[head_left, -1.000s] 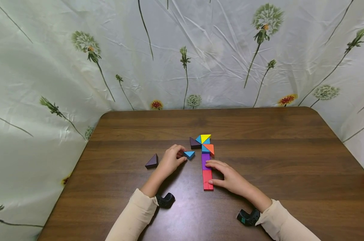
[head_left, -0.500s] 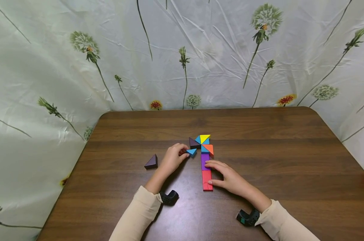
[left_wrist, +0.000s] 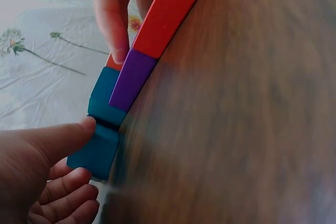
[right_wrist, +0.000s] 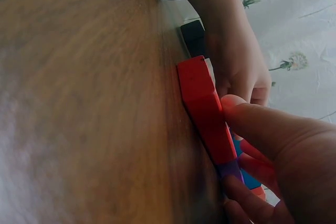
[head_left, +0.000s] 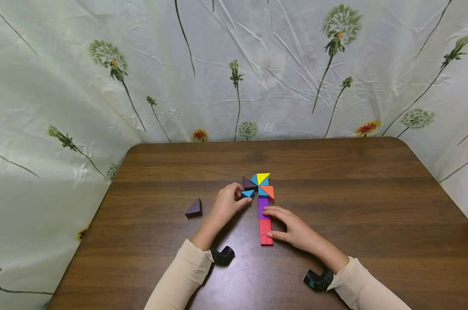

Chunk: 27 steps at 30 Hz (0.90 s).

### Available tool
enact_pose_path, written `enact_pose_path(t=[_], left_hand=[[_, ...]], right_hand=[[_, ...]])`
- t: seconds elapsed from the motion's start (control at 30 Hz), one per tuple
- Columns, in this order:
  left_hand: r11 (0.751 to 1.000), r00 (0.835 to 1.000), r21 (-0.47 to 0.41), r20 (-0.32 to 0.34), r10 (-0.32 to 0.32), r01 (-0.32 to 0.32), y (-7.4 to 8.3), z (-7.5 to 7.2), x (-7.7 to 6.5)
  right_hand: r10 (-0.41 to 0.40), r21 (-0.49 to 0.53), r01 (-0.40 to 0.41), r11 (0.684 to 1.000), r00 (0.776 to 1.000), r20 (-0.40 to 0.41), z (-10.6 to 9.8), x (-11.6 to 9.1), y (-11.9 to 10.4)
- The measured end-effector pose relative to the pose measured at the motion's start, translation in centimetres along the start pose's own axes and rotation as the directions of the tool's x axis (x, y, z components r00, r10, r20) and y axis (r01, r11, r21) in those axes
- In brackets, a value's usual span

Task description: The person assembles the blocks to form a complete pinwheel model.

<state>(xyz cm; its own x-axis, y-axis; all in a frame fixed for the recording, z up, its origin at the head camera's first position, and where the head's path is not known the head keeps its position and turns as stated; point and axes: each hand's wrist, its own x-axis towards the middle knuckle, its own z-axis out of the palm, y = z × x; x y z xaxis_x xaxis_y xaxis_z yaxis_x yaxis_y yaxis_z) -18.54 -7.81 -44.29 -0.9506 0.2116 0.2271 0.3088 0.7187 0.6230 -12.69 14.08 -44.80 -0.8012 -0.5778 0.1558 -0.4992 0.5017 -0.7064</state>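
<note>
My left hand (head_left: 227, 206) pinches a blue triangular block (head_left: 247, 193) between thumb and fingers, just left of the pinwheel of blocks. In the left wrist view, that held blue block (left_wrist: 95, 155) sits close by another blue block (left_wrist: 105, 88) at the purple block's end. The pinwheel includes a dark triangle (head_left: 248, 184), a yellow triangle (head_left: 263, 177), an orange triangle (head_left: 269, 192) and blue ones. Below it, a purple block (head_left: 263, 206) and a red block (head_left: 266, 233) form a straight stem. My right hand (head_left: 296, 230) rests along the stem, fingers on purple, thumb on red.
Another dark triangular block (head_left: 194, 208) lies on the wooden table (head_left: 354, 185), left of my left hand. Both wrists carry black devices, one near the left sleeve (head_left: 223, 256). A floral cloth (head_left: 280, 77) hangs behind the table.
My left hand has moved right and slightly away from me, bringing the blue triangular block nearer the pinwheel and turning it a little. The right hand has stayed on the stem.
</note>
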Motion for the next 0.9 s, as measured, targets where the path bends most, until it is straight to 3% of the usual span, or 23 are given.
enact_pose_path(t=[0.6, 0.9], left_hand=[[0.995, 0.998, -0.076, -0.023, -0.062, 0.06, 0.27, 0.92, 0.46], [0.995, 0.998, -0.078, -0.023, -0.06, 0.058, 0.38, 1.06, 0.66]], right_hand=[[0.016, 0.002, -0.016, 1.0, 1.0, 0.009, -0.13, -0.01, -0.15], [-0.029, 0.012, 0.029, 1.0, 0.999, -0.021, 0.24, 0.05, 0.39]])
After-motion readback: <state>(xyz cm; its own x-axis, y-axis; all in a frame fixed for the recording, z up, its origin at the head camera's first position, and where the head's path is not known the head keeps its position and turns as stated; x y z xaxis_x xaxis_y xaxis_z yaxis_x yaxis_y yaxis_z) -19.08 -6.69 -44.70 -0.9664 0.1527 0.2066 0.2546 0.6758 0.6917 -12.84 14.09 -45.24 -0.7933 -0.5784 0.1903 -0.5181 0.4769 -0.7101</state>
